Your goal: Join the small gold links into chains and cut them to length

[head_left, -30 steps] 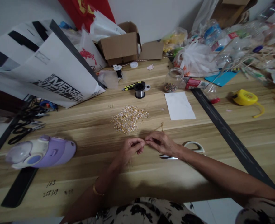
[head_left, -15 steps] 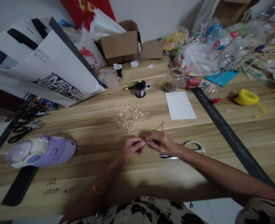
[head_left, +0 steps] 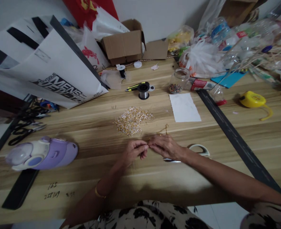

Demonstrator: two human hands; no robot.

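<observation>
My left hand [head_left: 136, 152] and my right hand [head_left: 164, 146] meet at the fingertips over the wooden table. Both are closed in a pinch on something too small to make out. Thin pale strands hang below my left hand. A gold chain [head_left: 166, 128] lies just beyond my right hand. Behind the hands is a pile of gold and clear beads [head_left: 131, 121]. Scissors with a pale handle [head_left: 203, 149] lie partly hidden under my right wrist.
A wire spool [head_left: 143, 91] and yellow cutter [head_left: 133, 86] lie behind the beads. White paper [head_left: 185, 107], a bead jar [head_left: 178, 81] and yellow tape measure [head_left: 253, 99] are to the right. At left are a purple bottle [head_left: 55, 155] and paper bag [head_left: 59, 73].
</observation>
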